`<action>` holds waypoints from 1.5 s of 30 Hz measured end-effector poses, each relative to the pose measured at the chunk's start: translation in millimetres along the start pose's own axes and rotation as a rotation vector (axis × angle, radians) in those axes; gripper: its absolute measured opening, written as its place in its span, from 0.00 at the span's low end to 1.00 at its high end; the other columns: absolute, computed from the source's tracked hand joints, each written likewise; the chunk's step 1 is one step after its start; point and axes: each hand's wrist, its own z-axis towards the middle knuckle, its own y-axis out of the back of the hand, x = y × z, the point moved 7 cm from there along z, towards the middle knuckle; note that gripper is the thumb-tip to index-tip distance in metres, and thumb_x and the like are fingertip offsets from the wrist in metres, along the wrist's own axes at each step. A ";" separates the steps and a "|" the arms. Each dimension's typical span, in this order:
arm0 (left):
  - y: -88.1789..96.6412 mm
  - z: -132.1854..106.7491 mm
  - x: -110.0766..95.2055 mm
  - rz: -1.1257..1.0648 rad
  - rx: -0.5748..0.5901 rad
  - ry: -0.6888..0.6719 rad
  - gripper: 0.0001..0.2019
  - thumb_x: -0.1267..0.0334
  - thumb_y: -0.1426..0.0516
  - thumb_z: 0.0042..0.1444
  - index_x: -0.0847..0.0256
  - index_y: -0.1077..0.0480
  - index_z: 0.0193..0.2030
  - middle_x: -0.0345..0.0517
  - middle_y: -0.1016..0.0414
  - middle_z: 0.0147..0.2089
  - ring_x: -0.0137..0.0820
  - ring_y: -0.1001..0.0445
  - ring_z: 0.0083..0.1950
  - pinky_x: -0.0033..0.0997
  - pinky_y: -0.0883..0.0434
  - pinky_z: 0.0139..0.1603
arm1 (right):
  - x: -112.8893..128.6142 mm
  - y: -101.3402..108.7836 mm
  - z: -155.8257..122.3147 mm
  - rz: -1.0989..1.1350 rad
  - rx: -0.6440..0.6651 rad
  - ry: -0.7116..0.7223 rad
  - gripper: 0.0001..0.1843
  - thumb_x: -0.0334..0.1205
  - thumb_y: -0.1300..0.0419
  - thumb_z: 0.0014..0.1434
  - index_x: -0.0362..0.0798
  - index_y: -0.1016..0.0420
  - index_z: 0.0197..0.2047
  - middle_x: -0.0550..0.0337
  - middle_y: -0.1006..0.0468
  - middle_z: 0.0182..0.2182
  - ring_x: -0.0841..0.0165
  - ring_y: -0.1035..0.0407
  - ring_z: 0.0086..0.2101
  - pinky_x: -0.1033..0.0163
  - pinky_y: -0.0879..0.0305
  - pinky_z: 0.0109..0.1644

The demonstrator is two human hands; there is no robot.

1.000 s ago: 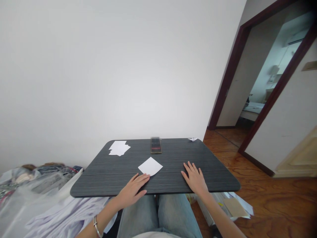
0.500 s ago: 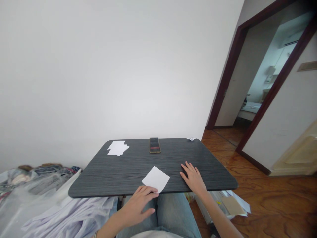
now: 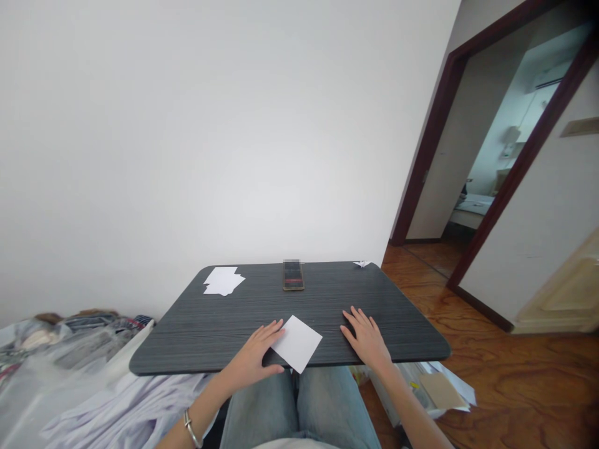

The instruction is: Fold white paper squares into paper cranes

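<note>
A square white sheet of paper point(image 3: 298, 344) lies turned like a diamond at the front of the dark table point(image 3: 196, 337), its near corner at the table's edge. My left hand point(image 3: 256, 354) is open, with its fingertips on the sheet's left corner and the thumb apart. To the right of the sheet, my right hand point(image 3: 366, 337) rests flat on the table with fingers spread, holding nothing. A stack of white paper sheets point(image 3: 223, 280) sits at the far left. In the far right corner is a small folded white paper piece point(image 3: 362, 264).
A phone point(image 3: 293, 275) stands at the back middle of the table, near the white wall point(image 3: 281, 137). Clothes and plastic point(image 3: 84, 355) are heaped at the left. A box with papers point(image 3: 435, 386) is below the right edge. A doorway point(image 3: 468, 156) opens at the right.
My left hand has moved from the sheet's near corner up and left to its left corner, and its fingers have straightened. The near corner now shows. My right hand has stayed in place.
</note>
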 end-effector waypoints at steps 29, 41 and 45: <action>10.6 8.1 8.6 -0.239 -0.201 0.023 0.19 0.69 0.55 0.58 0.50 0.35 0.54 0.38 0.37 0.59 0.33 0.36 0.58 0.40 0.40 0.58 | 11.4 12.5 -4.5 0.824 0.005 0.073 0.20 0.45 0.54 0.59 0.44 0.33 0.51 0.60 0.27 0.22 0.67 0.31 0.26 0.61 0.34 0.35; 8.1 28.2 4.2 -0.498 -0.124 0.011 0.17 0.67 0.53 0.58 0.50 0.32 0.52 0.40 0.42 0.62 0.35 0.42 0.61 0.42 0.47 0.62 | 99.9 0.6 -0.9 1.296 0.316 0.232 0.21 0.39 0.37 0.47 0.48 0.28 0.47 0.54 0.24 0.40 0.64 0.30 0.37 0.60 0.36 0.41; 7.6 34.7 12.3 -0.612 -0.170 0.033 0.15 0.65 0.51 0.58 0.51 0.31 0.51 0.44 0.44 0.63 0.37 0.42 0.61 0.42 0.45 0.61 | 95.6 0.8 7.2 1.275 0.173 0.166 0.14 0.37 0.36 0.45 0.47 0.23 0.38 0.55 0.23 0.36 0.61 0.30 0.37 0.58 0.36 0.42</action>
